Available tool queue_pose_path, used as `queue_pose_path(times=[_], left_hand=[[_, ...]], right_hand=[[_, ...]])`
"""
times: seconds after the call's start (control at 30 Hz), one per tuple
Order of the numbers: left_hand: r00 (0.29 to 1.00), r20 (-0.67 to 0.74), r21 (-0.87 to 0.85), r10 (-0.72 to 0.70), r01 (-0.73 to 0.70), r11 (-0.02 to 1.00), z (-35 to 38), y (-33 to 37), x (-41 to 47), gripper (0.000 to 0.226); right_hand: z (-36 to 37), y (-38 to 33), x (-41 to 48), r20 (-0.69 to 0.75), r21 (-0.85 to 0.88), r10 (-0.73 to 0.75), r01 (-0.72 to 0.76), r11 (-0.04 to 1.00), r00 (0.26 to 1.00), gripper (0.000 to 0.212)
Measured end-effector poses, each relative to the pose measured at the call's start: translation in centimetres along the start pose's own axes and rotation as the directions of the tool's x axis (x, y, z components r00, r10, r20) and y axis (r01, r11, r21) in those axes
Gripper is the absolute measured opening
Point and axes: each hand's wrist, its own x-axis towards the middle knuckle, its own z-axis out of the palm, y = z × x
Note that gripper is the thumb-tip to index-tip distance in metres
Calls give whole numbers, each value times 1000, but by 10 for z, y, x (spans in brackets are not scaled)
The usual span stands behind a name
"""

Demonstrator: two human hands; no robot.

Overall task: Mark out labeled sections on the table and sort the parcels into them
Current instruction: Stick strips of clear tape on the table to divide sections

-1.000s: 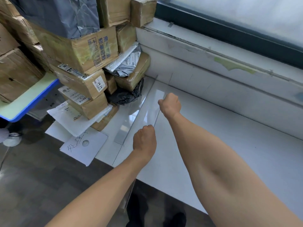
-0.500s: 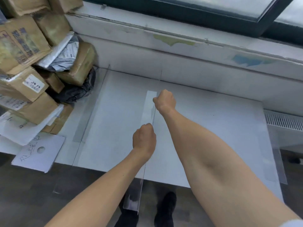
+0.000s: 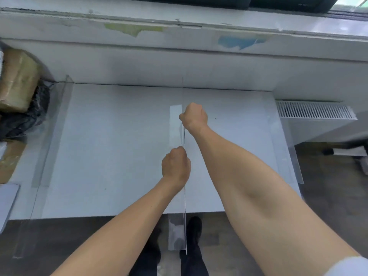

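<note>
A long clear plastic divider strip (image 3: 176, 126) stands on edge across the middle of the white table (image 3: 111, 148), running from near the back wall out past the front edge. My right hand (image 3: 194, 116) grips its top edge at the far end. My left hand (image 3: 175, 166) grips the same edge nearer to me. Two more clear strips lie along the table, one at the left side (image 3: 49, 136) and one at the right side (image 3: 286, 152). Taped cardboard parcels (image 3: 18, 80) and a black bag (image 3: 27, 114) are piled at the far left.
A white wall and window ledge (image 3: 179, 56) close off the back of the table. A white radiator grille (image 3: 314, 109) sits to the right. A white sheet (image 3: 8, 200) pokes in at the left edge. My black shoes (image 3: 194, 232) stand on dark floor below the front edge.
The view has swung right, so the parcel pile has slid to the left edge. Both hands have carried the clear strip rightward to the table's middle, and it now runs straight front to back.
</note>
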Motion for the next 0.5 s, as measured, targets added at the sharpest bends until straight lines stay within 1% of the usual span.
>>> queue_pose_path(times=[0.07, 0.17, 0.3, 0.5], left_hand=[[1000, 8, 15, 12, -12, 1000, 10, 13, 0, 32], [1000, 17, 21, 12, -13, 1000, 23, 32, 1, 29], [999, 37, 20, 21, -22, 1000, 38, 59, 1, 35], [996, 84, 11, 36, -37, 999, 63, 103, 2, 33]], right_hand=[[-7, 19, 3, -1, 1, 17, -17, 1000, 1000, 38], [-14, 46, 9, -11, 16, 47, -47, 999, 999, 39], [-24, 77, 14, -8, 20, 70, -70, 997, 998, 38], [-42, 122, 21, 1, 6, 86, -86, 996, 996, 38]])
